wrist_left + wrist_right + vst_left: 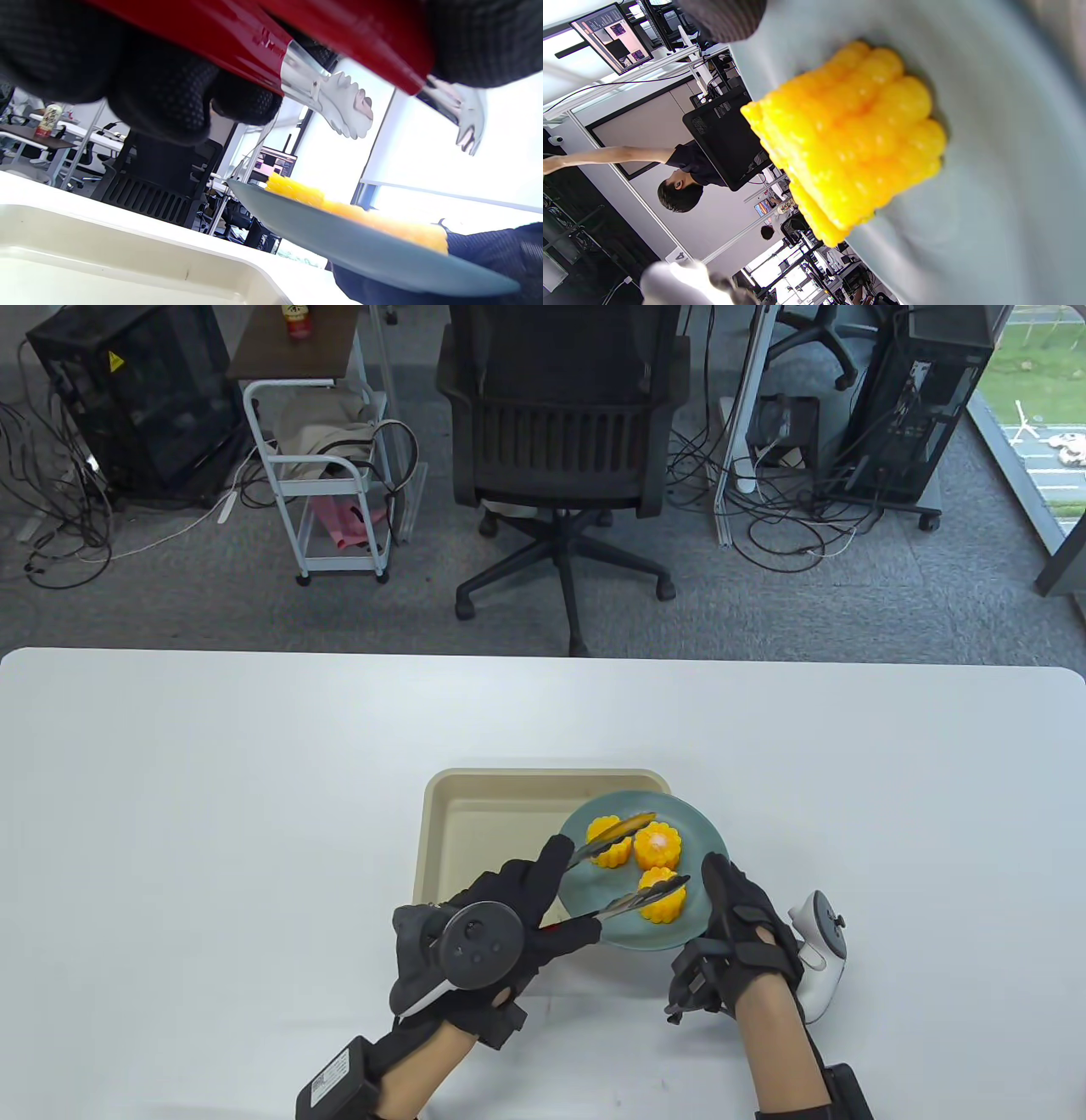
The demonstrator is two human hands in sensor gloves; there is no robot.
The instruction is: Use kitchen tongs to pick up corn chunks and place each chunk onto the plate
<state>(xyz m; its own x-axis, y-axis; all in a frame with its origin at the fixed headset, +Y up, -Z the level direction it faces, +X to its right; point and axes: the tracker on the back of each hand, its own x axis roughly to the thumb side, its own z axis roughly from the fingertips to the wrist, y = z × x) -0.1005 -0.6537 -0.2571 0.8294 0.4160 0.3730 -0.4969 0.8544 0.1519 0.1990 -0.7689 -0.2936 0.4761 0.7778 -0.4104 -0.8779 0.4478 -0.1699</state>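
Tongs [624, 872] sit in my left hand [501, 933], my fingers [550, 865] and thumb curled round the red handles, which fill the top of the left wrist view. The two metal arms stand spread apart over the plate [708, 836]: the far tip lies above the far-left corn chunk [609, 845], the near tip above the near corn chunk [663, 896], and neither tip is clamped on anything; in the left wrist view both scalloped tips hang in the air above the plate's rim. Three corn chunks stand on the blue-grey plate, the third [657, 845] just right of the far-left one, cut face up. The plate rests partly over the near right corner of the beige tray [475, 814], whose bare floor and rim show in the left wrist view, and both sit on the white counter [212, 814]. My right hand [742, 937] lies at the plate's near right edge, with one finger reaching along the rim; whether the fingers grip the plate or only rest against it I cannot tell from the table view, and the right wrist view shows mostly the plate's surface and one corn chunk close up, with a dark fingertip at the top edge. Beyond the counter stand a black office chair [560, 432] and a small white cart [327, 475] on the grey carpet.
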